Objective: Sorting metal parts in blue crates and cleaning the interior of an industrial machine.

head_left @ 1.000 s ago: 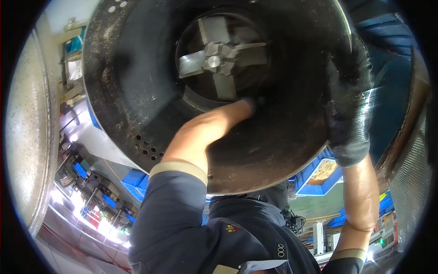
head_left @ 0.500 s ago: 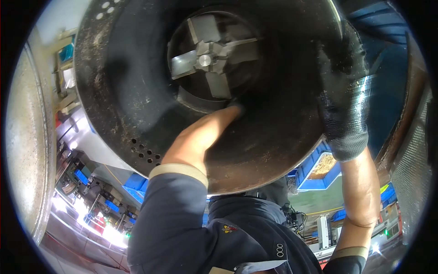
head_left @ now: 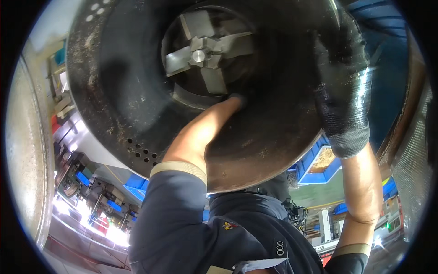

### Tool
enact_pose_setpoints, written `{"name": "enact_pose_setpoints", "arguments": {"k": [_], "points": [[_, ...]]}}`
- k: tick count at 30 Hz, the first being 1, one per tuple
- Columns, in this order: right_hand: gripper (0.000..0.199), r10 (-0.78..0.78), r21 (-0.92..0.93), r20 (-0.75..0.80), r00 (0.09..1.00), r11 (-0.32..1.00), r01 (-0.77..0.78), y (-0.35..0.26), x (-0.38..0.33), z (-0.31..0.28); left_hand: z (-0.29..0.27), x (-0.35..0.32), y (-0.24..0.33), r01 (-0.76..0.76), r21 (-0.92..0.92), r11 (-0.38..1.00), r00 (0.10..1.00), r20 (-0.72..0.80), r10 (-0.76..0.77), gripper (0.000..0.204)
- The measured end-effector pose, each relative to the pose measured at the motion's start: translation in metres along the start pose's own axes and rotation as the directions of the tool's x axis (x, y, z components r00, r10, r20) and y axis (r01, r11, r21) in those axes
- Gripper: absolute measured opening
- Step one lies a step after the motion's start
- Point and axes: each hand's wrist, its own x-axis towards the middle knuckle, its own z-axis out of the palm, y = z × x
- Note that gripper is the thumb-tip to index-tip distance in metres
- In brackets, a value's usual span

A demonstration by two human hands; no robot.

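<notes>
A large dark metal drum [head_left: 132, 98] fills the upper middle, its open mouth facing me. Deep inside it sits a metal fan wheel [head_left: 198, 55] with flat grey blades around a bright hub. My left forearm reaches over the lower rim into the drum. My left hand [head_left: 236, 98], dark-gloved, is mostly lost in shadow just below the blades; its fingers cannot be made out. On the right, my right hand [head_left: 344, 102] in a shiny black glove grips the drum's rim, its fingertips dim against the dark wall.
Clusters of round holes [head_left: 142, 150] pierce the drum wall. Below the rim on the right stands a blue bin [head_left: 319, 162] with pale shavings-like material. A curved metal surface [head_left: 27, 150] rises at the left, a meshed panel [head_left: 413, 160] at the right. Machines [head_left: 100, 196] stand lower left.
The drum and fan wheel have shifted slightly up and left in view. Both hands keep nearly the same places on and in the drum.
</notes>
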Motion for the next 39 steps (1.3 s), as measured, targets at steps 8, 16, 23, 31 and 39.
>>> {"name": "enact_pose_setpoints", "arguments": {"k": [8, 16, 23, 31, 39], "points": [[0.057, -0.014, 0.071, -0.091, 0.996, 0.997, 0.02, -0.007, 0.003, 0.002, -0.025, -0.031, 0.016, -0.1, -0.128, 0.987, 0.985, -0.155, 0.079, 0.045], [0.057, -0.052, -0.144, 0.065, 0.997, 0.988, 0.061, -0.004, -0.008, -0.003, -0.019, 0.173, 0.07, -0.31, -0.611, 0.729, 0.899, -0.438, 0.014, 0.05], [0.058, -0.024, -0.143, -0.012, 1.0, 0.989, 0.022, 0.018, -0.025, -0.013, 0.041, 0.147, 0.035, -0.223, -0.364, 0.904, 0.896, -0.443, 0.043, 0.044], [0.07, -0.083, 0.069, -0.011, 0.997, 0.994, 0.083, -0.019, 0.017, 0.004, 0.086, 0.041, -0.121, -0.297, -0.216, 0.93, 0.935, -0.264, 0.237, 0.05], [0.076, 0.089, 0.139, 0.056, 0.994, 0.986, -0.096, -0.002, -0.026, -0.013, -0.002, -0.011, -0.023, -0.269, 0.056, 0.962, 0.96, -0.065, 0.272, 0.037]]}}
